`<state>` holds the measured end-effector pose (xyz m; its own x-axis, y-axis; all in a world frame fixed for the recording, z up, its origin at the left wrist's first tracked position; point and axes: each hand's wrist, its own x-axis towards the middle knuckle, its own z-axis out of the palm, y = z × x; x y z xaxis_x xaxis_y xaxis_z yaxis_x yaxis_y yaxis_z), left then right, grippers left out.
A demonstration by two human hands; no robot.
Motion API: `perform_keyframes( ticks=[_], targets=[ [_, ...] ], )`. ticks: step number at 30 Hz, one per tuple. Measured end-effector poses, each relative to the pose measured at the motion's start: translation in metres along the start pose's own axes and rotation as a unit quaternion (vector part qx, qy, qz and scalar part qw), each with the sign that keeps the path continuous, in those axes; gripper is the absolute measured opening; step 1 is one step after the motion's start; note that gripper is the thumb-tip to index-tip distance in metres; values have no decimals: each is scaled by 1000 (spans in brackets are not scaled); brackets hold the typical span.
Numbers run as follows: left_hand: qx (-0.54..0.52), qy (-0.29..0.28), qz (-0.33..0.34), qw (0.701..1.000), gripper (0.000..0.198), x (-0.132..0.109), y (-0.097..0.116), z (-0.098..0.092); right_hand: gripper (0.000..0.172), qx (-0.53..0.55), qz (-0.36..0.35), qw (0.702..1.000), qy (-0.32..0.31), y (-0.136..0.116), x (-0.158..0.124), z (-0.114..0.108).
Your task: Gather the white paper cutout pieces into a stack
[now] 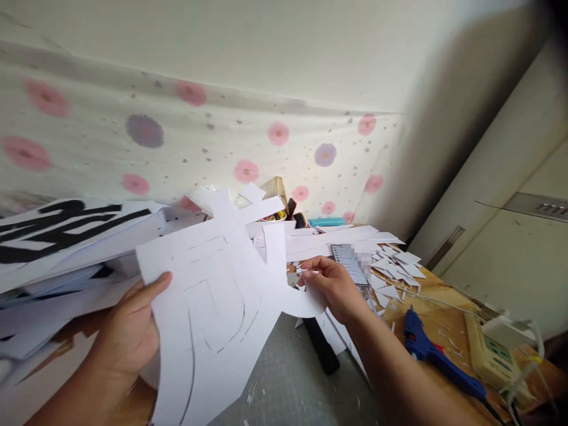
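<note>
A large white sheet (222, 307), cut into the shape of a character with pencil lines drawn on it, is held up in front of me. My left hand (133, 325) is closed on its left edge, thumb on the front face. At the right, my right hand (331, 284) pinches the curved tail of the same sheet between thumb and fingers. Below the sheet lies a grey-green cutting mat (288, 367) with small white scraps. A black bar-like object (322, 346) rests on it near my right forearm.
White offcuts (394, 266) and a phone (350, 263) lie at the right. A blue glue gun (439, 355) and a power strip (494, 355) with cables are on the wooden table. Stacked boards with black characters (71, 228) stand at the left. Flowered cloth (213, 136) covers the wall behind.
</note>
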<state>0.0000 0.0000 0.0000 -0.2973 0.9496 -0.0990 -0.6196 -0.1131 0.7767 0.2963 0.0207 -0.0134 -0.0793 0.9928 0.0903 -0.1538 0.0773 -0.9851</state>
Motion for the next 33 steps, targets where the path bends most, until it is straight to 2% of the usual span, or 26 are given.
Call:
perform_keyframes(
  ticks=[2,4,8,11,13,15,17,18,19,20,22,24,26,28,30,31,33],
  targets=[
    [-29,-17,-11,999,53,1,1,-4,29,46,-15,998,37,4,4,5],
    [-50,-67,-27,996,56,2,0,-6,28,78,-42,994,59,8,6,7],
    [1,-167,-89,982,66,-4,-10,-9,31,110,-72,987,92,16,6,3],
    [46,-172,-138,974,70,-14,-20,-8,32,103,-80,984,119,20,7,-3],
    [83,-156,-158,972,70,-20,-24,-4,29,56,-113,978,164,22,6,-8],
    [110,-129,-146,975,75,-23,-27,0,26,-61,-213,945,240,22,0,-8],
    [119,-101,-112,981,80,-22,-30,3,24,-209,-357,865,284,22,-12,-2],
    [118,-87,-95,985,79,-22,-31,4,24,-269,-417,826,267,22,-19,3],
    [116,-73,-79,987,78,-21,-32,4,22,-298,-455,809,223,23,-26,10],
    [111,-62,-62,990,76,-20,-33,5,16,-315,-456,816,162,25,-32,18],
    [100,-48,-37,993,74,-19,-36,5,6,-312,-386,865,73,31,-39,33],
    [92,-45,-25,994,73,-21,-40,5,19,-283,-254,925,24,37,-39,46],
    [89,-47,-23,995,73,-26,-42,6,33,-212,-123,969,-36,43,-35,54],
    [85,-46,-18,995,71,-30,-44,8,40,-109,-28,985,-133,47,-32,59],
    [79,-40,-18,996,67,-32,-45,8,43,-17,19,978,-207,50,-31,62],
    [74,-41,-26,996,65,-32,-45,8,43,15,30,975,-221,51,-31,63],
    [64,-60,-72,994,62,-32,-45,8,41,60,39,976,-205,53,-33,64]
  ],
)
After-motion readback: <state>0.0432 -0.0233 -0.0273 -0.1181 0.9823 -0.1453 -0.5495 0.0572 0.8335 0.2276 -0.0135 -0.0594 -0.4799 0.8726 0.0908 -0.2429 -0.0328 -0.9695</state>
